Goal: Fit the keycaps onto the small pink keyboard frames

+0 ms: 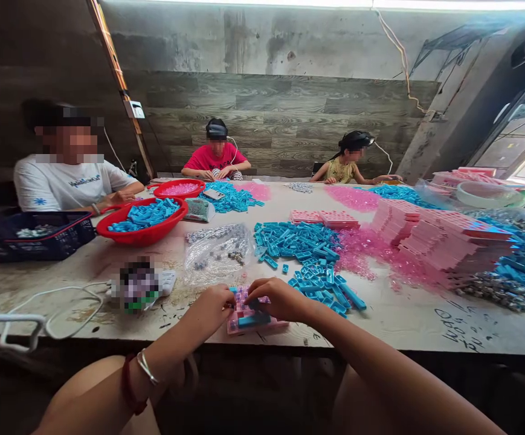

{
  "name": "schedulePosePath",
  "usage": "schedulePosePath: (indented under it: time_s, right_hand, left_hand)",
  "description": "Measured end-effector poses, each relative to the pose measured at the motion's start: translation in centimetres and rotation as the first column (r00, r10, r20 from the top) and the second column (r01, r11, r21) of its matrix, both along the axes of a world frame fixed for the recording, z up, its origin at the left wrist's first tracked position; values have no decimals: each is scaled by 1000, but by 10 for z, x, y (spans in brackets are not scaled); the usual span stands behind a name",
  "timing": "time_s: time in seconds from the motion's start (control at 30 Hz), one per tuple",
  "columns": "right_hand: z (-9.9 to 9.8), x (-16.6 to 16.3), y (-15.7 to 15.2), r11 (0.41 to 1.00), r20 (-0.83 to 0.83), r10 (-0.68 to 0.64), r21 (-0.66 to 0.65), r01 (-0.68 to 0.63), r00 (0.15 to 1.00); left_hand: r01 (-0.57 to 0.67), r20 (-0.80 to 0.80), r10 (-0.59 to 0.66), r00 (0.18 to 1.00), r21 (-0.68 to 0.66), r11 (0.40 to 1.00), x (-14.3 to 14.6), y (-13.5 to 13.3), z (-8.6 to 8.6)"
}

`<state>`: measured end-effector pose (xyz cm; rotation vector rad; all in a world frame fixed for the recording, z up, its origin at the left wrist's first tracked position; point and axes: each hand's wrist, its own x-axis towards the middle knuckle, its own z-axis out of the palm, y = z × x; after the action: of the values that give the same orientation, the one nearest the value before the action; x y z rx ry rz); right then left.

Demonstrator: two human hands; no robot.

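At the table's front edge lies a small pink tray (281, 327) with blue pieces and clear pink bits in it. A long blue piece (254, 320) sits in its near part. My left hand (217, 303) is at the tray's left side, its thumb and fingers pinched together; what they hold, if anything, is hidden. From the right, my right hand (278, 296) reaches over the tray with bent fingers closed at its middle, and whatever is between them cannot be made out. Just behind the right hand spreads a pile of loose blue plastic pieces (296, 241).
Clear pink pieces (357, 248) lie beside tall stacks of pink trays (443, 241) at the right. A plastic bag of small metal parts (219, 251) lies behind my hands. A red basin (142, 232) and dark basket (63, 238) stand left. Several people sit across the table.
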<state>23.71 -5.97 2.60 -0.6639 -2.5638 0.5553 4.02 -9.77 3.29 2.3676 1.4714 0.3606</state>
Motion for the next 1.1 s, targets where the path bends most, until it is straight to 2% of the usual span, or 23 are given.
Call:
schedulePosePath:
  time_s: [0.2, 0.37, 0.6, 0.73, 0.97, 1.1]
  right_hand:
    - [0, 0, 0, 1000, -2, 1, -2, -1, 1000]
    - [0, -1, 0, 1000, 9, 4, 6, -4, 1000]
    - [-1, 0, 0, 1000, 0, 0, 7, 0, 1000]
    - [-2, 0, 0, 1000, -1, -12, -3, 12, 1000]
    - [-2, -1, 0, 1000, -1, -16, -9, 16, 1000]
    - [0, -1, -1, 1000, 0, -12, -12, 12, 1000]
  left_hand:
    - [-23, 8, 22, 1000, 44, 999, 2, 1, -4]
    - [-25, -37, 26, 999, 34, 999, 1, 1, -4]
    - [-13, -16, 14, 1000, 35, 999, -1, 3, -8]
    - [-34, -2, 34, 999, 17, 999, 0, 1, -11]
    - [-74, -93, 80, 992, 74, 995, 6, -3, -13]
    - [-84, -59, 87, 994, 47, 995, 5, -2, -14]
